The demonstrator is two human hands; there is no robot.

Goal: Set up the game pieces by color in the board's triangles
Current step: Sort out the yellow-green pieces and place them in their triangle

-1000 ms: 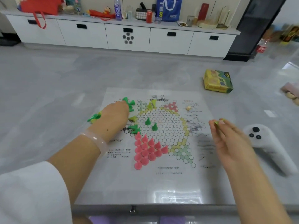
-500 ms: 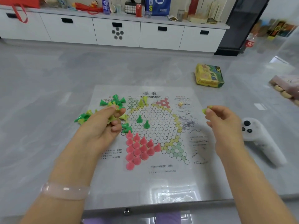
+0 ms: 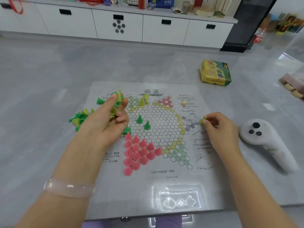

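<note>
1. A paper game board (image 3: 158, 129) lies flat on a grey tabletop (image 3: 41, 96); every place below is given relative to this board.
2. The left hand (image 3: 105, 122), over the board's left edge, is cupped palm up around several yellow-green pieces (image 3: 115, 109), probably as a supply for sorting.
3. The right hand (image 3: 218, 124), at the board's right edge, pinches one yellow-green piece (image 3: 202, 121) between its fingertips, seemingly ready to place.
4. Pink pieces (image 3: 138, 150) fill the lower-left triangle.
5. Two dark green pieces (image 3: 143, 122) stand near the centre.
6. Loose green pieces (image 3: 79, 117) lie heaped just off the left edge, unsorted.
7. A white controller (image 3: 266, 140) rests to the right.
</note>
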